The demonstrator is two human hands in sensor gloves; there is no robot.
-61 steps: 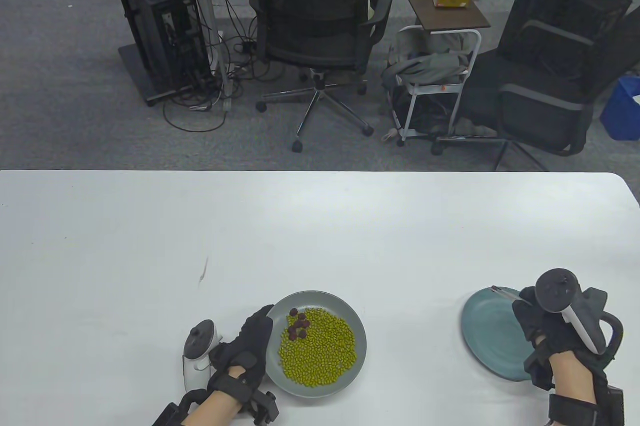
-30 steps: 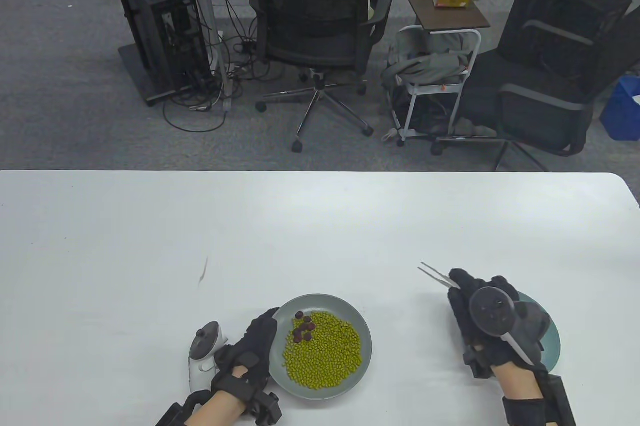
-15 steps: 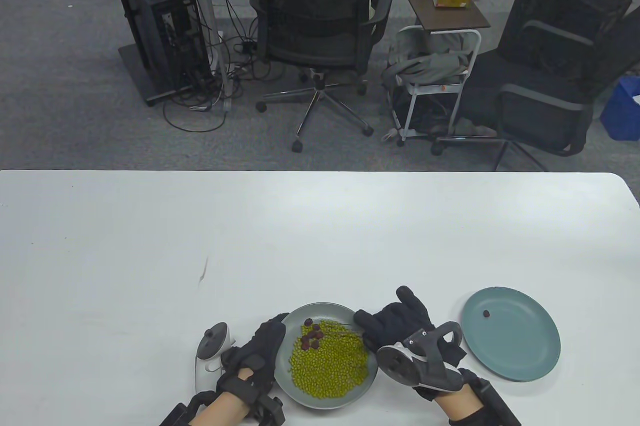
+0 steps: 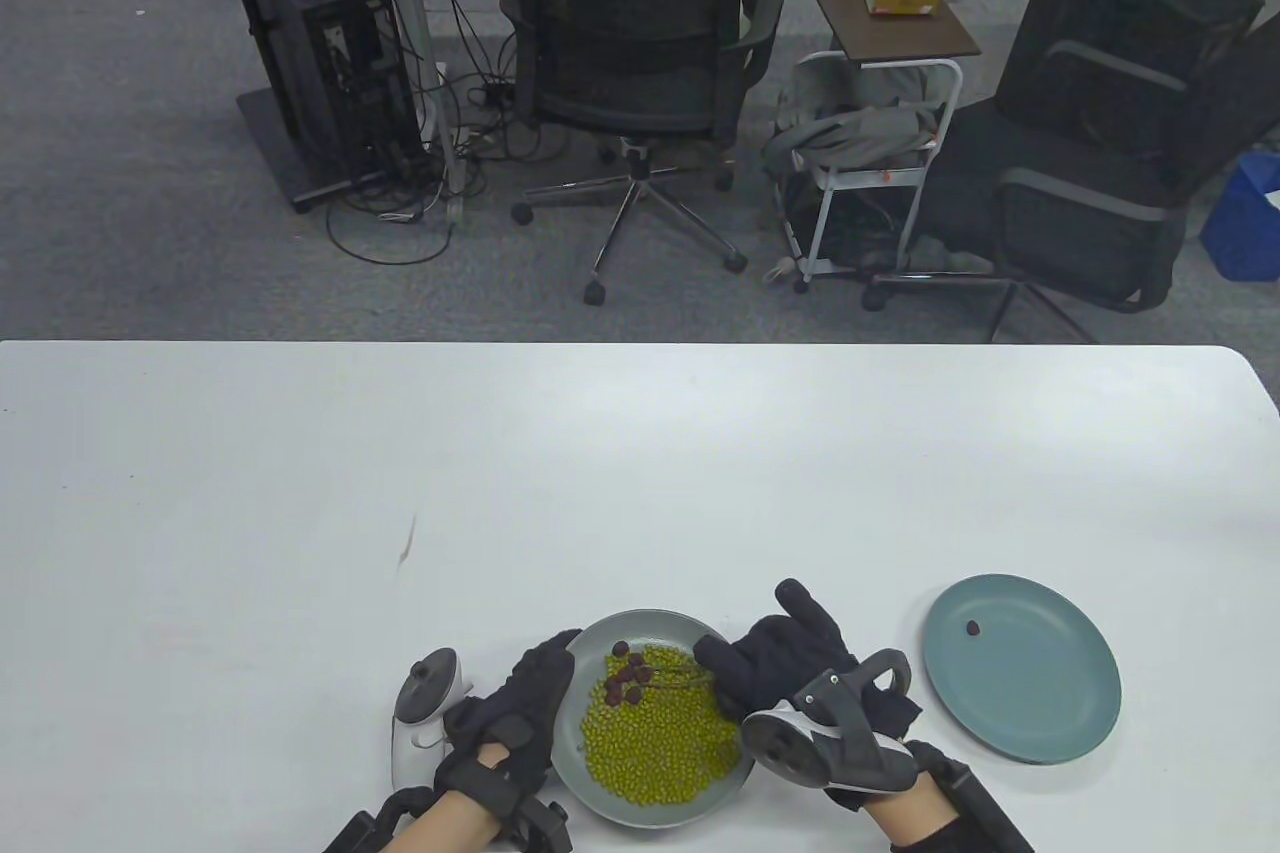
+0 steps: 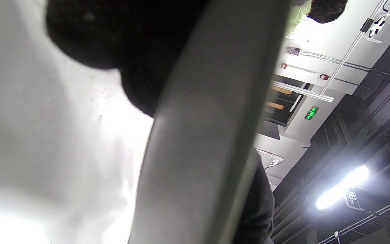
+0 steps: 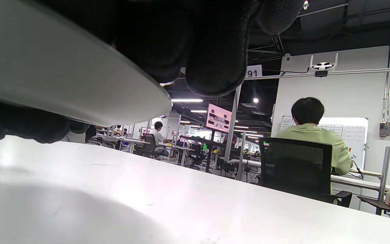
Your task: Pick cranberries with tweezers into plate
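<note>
White table (image 4: 640,453) fills the lower part of the table view, with office chairs and carpet beyond it. Step in hand, by judgement: a further pick from the grey plate (image 4: 655,618), which lies between the two hands. The left hand (image 4: 515,708) grips that plate's left rim and steadies it. The right hand (image 4: 800,658) holds the tweezers (image 4: 675,675) over the plate's right side, tips pointing left toward the cranberries (image 4: 625,678). How far apart the tips stand cannot be told.

The cranberries are small, dark red and wrinkled, clustered on the green beans (image 4: 660,733) nearer the left hand. One cranberry (image 4: 970,628) lies in the blue plate (image 4: 1040,723), just right of the right hand.

The next move likely calls for pinching one berry without beans, then carrying it right.
</note>
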